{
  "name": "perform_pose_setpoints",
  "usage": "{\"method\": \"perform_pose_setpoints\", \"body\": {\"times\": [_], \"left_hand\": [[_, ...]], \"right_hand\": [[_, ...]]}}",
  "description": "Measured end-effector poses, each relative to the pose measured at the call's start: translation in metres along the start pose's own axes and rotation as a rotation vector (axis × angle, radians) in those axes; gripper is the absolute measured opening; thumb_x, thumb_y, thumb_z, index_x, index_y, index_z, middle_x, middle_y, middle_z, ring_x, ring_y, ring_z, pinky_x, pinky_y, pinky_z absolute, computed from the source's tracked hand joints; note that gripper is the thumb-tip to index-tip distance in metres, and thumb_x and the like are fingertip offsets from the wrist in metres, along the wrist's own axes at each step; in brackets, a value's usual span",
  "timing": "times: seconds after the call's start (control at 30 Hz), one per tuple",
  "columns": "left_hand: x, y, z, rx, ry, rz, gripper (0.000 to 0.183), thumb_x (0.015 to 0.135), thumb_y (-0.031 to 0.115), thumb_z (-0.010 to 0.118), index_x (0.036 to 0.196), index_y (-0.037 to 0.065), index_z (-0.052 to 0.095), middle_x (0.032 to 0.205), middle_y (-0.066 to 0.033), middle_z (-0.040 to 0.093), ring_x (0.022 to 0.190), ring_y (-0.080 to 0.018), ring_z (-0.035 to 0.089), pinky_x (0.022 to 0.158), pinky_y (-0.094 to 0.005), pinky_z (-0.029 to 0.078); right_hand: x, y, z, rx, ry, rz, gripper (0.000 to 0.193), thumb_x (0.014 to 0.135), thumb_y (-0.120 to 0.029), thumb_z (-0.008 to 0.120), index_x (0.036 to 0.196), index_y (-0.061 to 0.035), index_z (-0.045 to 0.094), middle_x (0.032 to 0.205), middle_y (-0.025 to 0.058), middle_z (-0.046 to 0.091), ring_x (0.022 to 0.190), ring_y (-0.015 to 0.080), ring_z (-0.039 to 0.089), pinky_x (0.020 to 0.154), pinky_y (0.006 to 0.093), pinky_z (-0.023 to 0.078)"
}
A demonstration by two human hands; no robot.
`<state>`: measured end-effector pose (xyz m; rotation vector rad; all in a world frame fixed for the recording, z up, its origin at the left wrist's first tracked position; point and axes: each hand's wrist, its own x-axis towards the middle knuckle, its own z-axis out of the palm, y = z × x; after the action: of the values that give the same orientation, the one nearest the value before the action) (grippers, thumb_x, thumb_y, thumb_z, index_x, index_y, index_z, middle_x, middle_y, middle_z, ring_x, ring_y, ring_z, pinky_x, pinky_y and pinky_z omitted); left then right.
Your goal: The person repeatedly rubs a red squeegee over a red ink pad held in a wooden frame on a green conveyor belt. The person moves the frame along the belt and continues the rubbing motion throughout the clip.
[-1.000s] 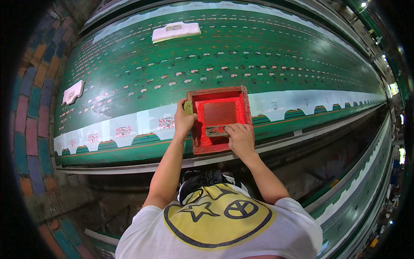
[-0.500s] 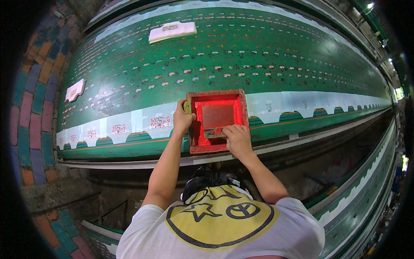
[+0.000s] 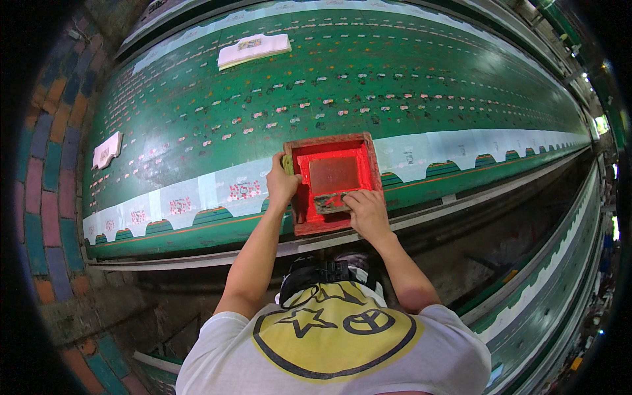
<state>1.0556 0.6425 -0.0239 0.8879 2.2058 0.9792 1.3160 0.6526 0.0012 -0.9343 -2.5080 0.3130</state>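
A wooden screen-printing frame [image 3: 332, 142], smeared with red ink inside, lies on the row of white fabric pieces along the near edge of the green table. My left hand [image 3: 283, 183] is closed round the frame's left side, by a yellowish patch on the wood. With my right hand [image 3: 368, 210] I grip a worn wooden squeegee [image 3: 332, 203], which lies across the near part of the mesh [image 3: 334, 174]. Left of the frame, fabric pieces [image 3: 245, 189] carry red and dark prints; those to its right [image 3: 409, 157] show only a dark print.
On the green table [image 3: 197, 145] are rows of small marks. A stack of white fabric pieces [image 3: 254, 50] lies at the back, a smaller stack [image 3: 107, 150] at the left. A pale rail [image 3: 197, 263] runs along the near edge. Another long table [image 3: 533, 309] stands behind at the right.
My view has turned slightly, so the table appears tilted. The squeegee now sits at more of a slant in my right hand; my left hand still holds the frame.
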Motion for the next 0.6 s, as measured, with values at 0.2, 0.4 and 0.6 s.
{"method": "perform_pose_setpoints", "body": {"times": [0.2, 0.4, 0.6], "left_hand": [[0.004, -0.011, 0.004, 0.013, 0.016, 0.058, 0.081, 0.069, 0.013, 0.083, 0.143, 0.018, 0.049, 0.110, -0.0259, 0.073, 0.103, -0.0454, 0.071, 0.088, -0.0498, 0.056], [0.007, -0.011, 0.008, 0.030, 0.006, 0.047, 0.081, 0.068, 0.013, 0.084, 0.141, 0.017, 0.050, 0.110, -0.0249, 0.074, 0.102, -0.0455, 0.071, 0.087, -0.0503, 0.057], [0.004, -0.005, 0.005, 0.049, 0.018, 0.053, 0.081, 0.068, 0.012, 0.084, 0.141, 0.017, 0.050, 0.108, -0.0249, 0.074, 0.102, -0.0452, 0.071, 0.086, -0.0500, 0.057]], "right_hand": [[0.000, -0.002, -0.002, 0.002, -0.012, -0.007, 0.033, 0.073, -0.001, 0.069, 0.106, -0.0071, 0.070, 0.110, 0.0072, 0.071, 0.105, 0.0271, 0.064, 0.092, 0.0437, 0.046], [-0.001, 0.000, -0.002, -0.015, -0.026, -0.016, 0.033, 0.073, -0.001, 0.068, 0.106, -0.0070, 0.071, 0.110, 0.0073, 0.071, 0.106, 0.0265, 0.064, 0.092, 0.0434, 0.046], [-0.005, -0.005, -0.016, -0.015, -0.025, -0.024, 0.031, 0.074, -0.002, 0.068, 0.105, -0.0064, 0.070, 0.110, 0.0074, 0.071, 0.105, 0.0257, 0.065, 0.092, 0.0439, 0.046]]}}
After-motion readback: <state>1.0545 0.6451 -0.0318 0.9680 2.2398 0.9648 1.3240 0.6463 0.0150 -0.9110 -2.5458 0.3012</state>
